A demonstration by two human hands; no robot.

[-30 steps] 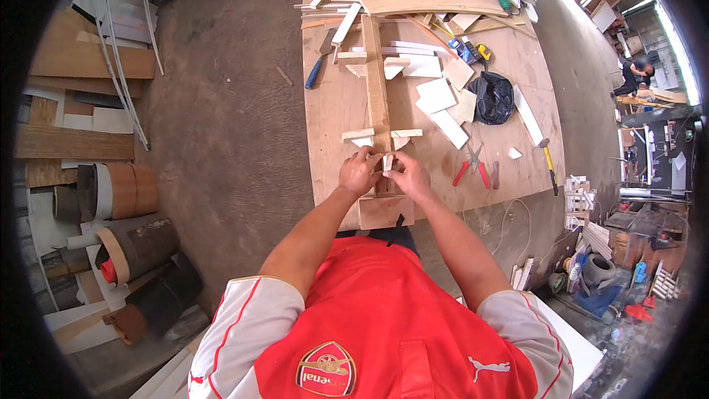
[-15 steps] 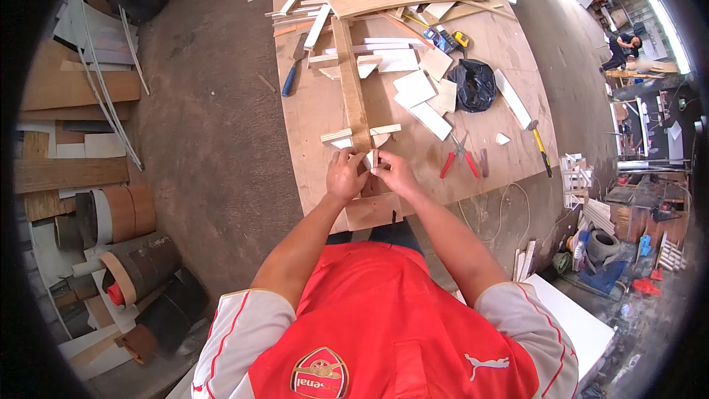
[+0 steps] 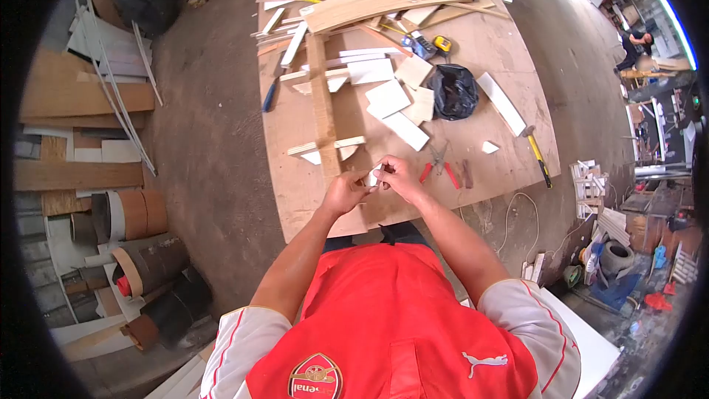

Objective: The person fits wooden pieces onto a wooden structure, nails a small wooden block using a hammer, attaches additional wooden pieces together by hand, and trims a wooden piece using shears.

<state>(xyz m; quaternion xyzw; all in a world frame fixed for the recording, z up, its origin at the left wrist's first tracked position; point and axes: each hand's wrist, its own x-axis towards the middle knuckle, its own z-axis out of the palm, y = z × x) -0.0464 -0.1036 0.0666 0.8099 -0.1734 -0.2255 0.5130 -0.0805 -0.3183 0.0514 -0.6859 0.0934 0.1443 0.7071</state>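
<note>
A small white piece is pinched between my left hand and my right hand, above the near part of the wooden table. Both hands have their fingers closed on it. Just left of them, a long wooden strip lies across the table with short crosspieces on it. Red-handled pliers rest open to the right of my right hand, beside a small brown piece.
A black bag, tape measure and white offcuts lie farther back. A yellow hammer is near the right edge, a blue-handled tool at the left. Another person is far right.
The view has shifted, so the table and strip appear farther left. My hands have moved off the strip to its right, still holding the white piece.
</note>
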